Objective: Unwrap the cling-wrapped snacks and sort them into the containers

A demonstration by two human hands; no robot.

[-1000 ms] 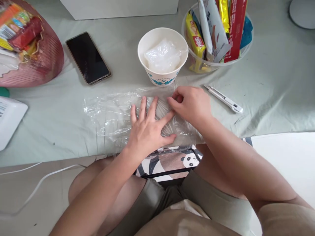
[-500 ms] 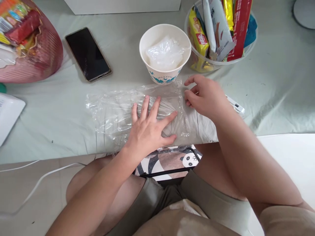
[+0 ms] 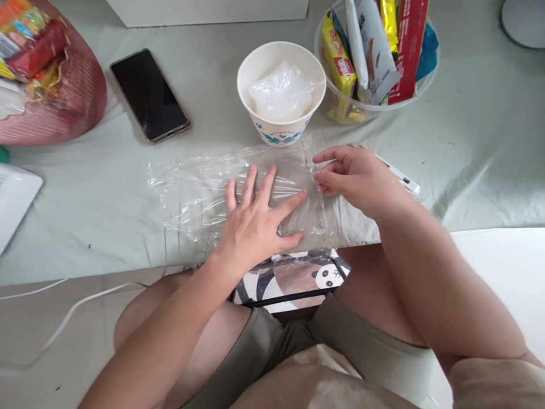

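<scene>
A clear, wrinkled plastic bag lies spread along the table's front edge, part of it hanging over. My left hand presses flat on it, palm down with fingers spread. At the bag's right edge is my right hand, its thumb and curled fingers closed together at the film and its index finger stretched above them. Just beyond the bag stands a white paper bowl with folded clear plastic inside. A slim white object lies partly hidden behind my right hand.
A phone lies at the back left, beside a pink ribbed basket of packaged snacks. A clear tub of snack packets stands at the back right. Under the table edge, a panda-patterned item sits between my knees.
My right hand has moved slightly left and down onto the bag's right edge, its thumb and fingers closing there. My left hand stays spread on the plastic.
</scene>
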